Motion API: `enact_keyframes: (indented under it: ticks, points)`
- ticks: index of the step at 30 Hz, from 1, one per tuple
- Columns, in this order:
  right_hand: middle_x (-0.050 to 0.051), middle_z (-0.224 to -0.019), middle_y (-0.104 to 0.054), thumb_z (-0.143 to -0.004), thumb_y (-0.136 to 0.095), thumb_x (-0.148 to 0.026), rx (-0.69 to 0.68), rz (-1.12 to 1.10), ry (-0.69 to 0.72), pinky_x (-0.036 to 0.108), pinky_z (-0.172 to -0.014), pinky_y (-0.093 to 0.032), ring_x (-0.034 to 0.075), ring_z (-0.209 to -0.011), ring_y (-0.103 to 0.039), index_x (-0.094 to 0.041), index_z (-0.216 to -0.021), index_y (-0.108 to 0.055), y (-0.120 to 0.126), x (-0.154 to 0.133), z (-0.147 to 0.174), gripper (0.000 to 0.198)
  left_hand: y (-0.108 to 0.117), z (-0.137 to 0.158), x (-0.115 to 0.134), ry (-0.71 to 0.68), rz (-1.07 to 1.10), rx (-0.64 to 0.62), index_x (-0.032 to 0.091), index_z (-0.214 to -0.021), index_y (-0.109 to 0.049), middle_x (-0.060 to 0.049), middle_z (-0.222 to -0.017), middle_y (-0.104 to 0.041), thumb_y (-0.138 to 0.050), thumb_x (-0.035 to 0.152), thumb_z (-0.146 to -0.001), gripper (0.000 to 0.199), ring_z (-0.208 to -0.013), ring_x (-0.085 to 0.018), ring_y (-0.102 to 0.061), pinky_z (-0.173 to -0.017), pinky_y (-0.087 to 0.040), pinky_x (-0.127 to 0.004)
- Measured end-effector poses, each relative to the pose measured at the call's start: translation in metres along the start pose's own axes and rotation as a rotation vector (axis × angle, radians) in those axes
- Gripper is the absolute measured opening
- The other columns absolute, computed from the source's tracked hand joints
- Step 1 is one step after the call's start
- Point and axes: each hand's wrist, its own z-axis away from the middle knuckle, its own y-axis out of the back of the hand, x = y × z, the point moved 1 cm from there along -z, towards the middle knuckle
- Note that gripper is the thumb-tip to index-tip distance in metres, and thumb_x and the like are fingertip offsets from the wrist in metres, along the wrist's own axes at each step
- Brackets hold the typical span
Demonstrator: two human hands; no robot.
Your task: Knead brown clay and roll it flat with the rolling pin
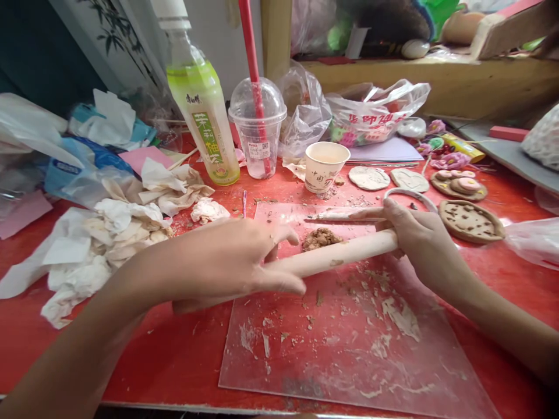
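Note:
A pale rolling pin point(345, 254) slants above a clear board point(305, 372) strewn with clay scraps. My right hand point(419, 238) is closed round its right end. At the pin's other end is my left hand point(236, 262), slightly blurred, with thumb and forefinger on either side of the pin and the remaining fingers mostly hidden. Just behind the pin sits a crumbly brown clay lump point(321, 238). A thin pointed tool point(340, 215) lies beyond it, its right end reaching my right fingers. Behind that hand a pale ring point(413, 192) shows partly.
Crumpled tissues point(113, 238) cover the left side. A green drink bottle point(203, 116), a domed plastic cup point(259, 128) and a paper cup point(325, 166) stand behind the board. Flat clay discs point(369, 178) and a dotted clay piece point(471, 221) lie at the right, near plastic bags point(371, 116).

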Motion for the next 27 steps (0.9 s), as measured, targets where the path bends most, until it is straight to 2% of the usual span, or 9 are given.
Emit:
enact_keyframes:
  ticks: [2, 4, 8, 12, 14, 16, 19, 22, 27]
  points:
    - [-0.003, -0.042, -0.038, -0.088, -0.034, -0.056, 0.018, -0.052, -0.040, 0.025, -0.039, -0.025, 0.011, -0.040, -0.033, -0.014, -0.088, -0.070, 0.002, -0.001, -0.001, 0.055, 0.002, 0.003, 0.000, -0.027, 0.059, -0.061, 0.028, -0.095, -0.058, 0.007, -0.064, -0.058, -0.057, 0.043, -0.081, 0.020, -0.049, -0.009, -0.052, -0.044, -0.029, -0.021]
    - [-0.003, -0.043, -0.040, -0.089, -0.032, -0.055, 0.028, -0.038, -0.032, 0.025, -0.039, -0.026, 0.011, -0.040, -0.037, -0.015, -0.097, -0.067, 0.005, -0.003, -0.002, 0.054, 0.002, 0.002, -0.002, -0.027, 0.041, -0.020, 0.028, -0.095, -0.058, 0.007, -0.066, -0.059, -0.054, 0.035, -0.083, 0.014, -0.050, -0.009, -0.052, -0.046, -0.030, -0.021]
    - [-0.002, -0.048, -0.046, -0.092, -0.023, -0.054, -0.002, 0.272, 0.079, 0.026, -0.045, -0.033, 0.013, -0.044, -0.044, -0.019, -0.104, -0.063, 0.011, -0.007, -0.004, 0.055, -0.002, -0.005, -0.011, 0.070, -0.059, 0.109, 0.025, -0.094, -0.057, 0.005, -0.071, -0.061, -0.048, 0.037, -0.086, 0.017, -0.056, -0.011, -0.053, -0.049, -0.029, -0.023]
    - [0.008, -0.076, -0.062, -0.094, -0.015, -0.045, 0.086, 0.631, 0.284, 0.032, -0.056, -0.039, 0.020, -0.065, -0.056, -0.015, -0.108, -0.061, 0.010, -0.003, -0.007, 0.056, -0.010, -0.011, -0.017, 0.075, -0.093, 0.156, 0.026, -0.101, -0.056, 0.003, -0.086, -0.063, -0.042, 0.043, -0.090, 0.025, -0.069, -0.013, -0.058, -0.056, -0.034, -0.024]
    - [0.011, -0.093, -0.064, -0.095, -0.018, -0.040, 0.148, 0.643, 0.439, 0.036, -0.070, -0.043, 0.023, -0.084, -0.059, -0.012, -0.117, -0.056, 0.007, -0.001, -0.007, 0.052, -0.014, -0.014, -0.018, 0.066, -0.119, 0.166, 0.025, -0.105, -0.055, 0.002, -0.091, -0.063, -0.039, 0.046, -0.091, 0.030, -0.075, -0.015, -0.059, -0.060, -0.036, -0.025]
    - [0.013, -0.104, -0.064, -0.095, -0.021, -0.036, 0.151, 0.616, 0.635, 0.038, -0.084, -0.043, 0.024, -0.099, -0.057, -0.009, -0.121, -0.053, 0.004, 0.001, -0.006, 0.050, -0.018, -0.016, -0.018, 0.066, -0.161, 0.183, 0.024, -0.107, -0.054, 0.001, -0.094, -0.063, -0.036, 0.049, -0.092, 0.035, -0.077, -0.016, -0.059, -0.061, -0.036, -0.025]
    - [0.014, -0.107, -0.065, -0.096, -0.022, -0.032, 0.105, 0.605, 0.827, 0.039, -0.092, -0.042, 0.023, -0.106, -0.056, -0.008, -0.109, -0.060, -0.001, 0.005, -0.005, 0.046, -0.023, -0.020, -0.015, 0.061, -0.290, 0.226, 0.023, -0.104, -0.056, -0.001, -0.092, -0.064, -0.028, 0.046, -0.094, 0.037, -0.073, -0.016, -0.060, -0.054, -0.033, -0.025]
    - [0.013, -0.105, -0.066, -0.096, -0.022, -0.027, 0.125, 0.592, 0.807, 0.039, -0.093, -0.044, 0.023, -0.109, -0.056, -0.009, -0.106, -0.061, -0.004, 0.009, -0.004, 0.044, -0.028, -0.024, -0.011, 0.118, -0.450, 0.311, 0.021, -0.093, -0.059, -0.002, -0.078, -0.063, -0.020, 0.042, -0.096, 0.044, -0.059, -0.015, -0.057, -0.046, -0.024, -0.026]
    - [0.015, -0.114, -0.063, -0.095, -0.020, -0.028, 0.114, 0.609, 0.753, 0.045, -0.096, -0.044, 0.026, -0.117, -0.052, -0.007, -0.120, -0.053, -0.008, 0.015, 0.000, 0.047, -0.036, -0.027, -0.006, 0.213, -0.523, 0.462, 0.017, -0.081, -0.061, -0.005, -0.065, -0.063, -0.017, 0.038, -0.095, 0.051, -0.053, -0.016, -0.056, -0.044, -0.017, -0.028]
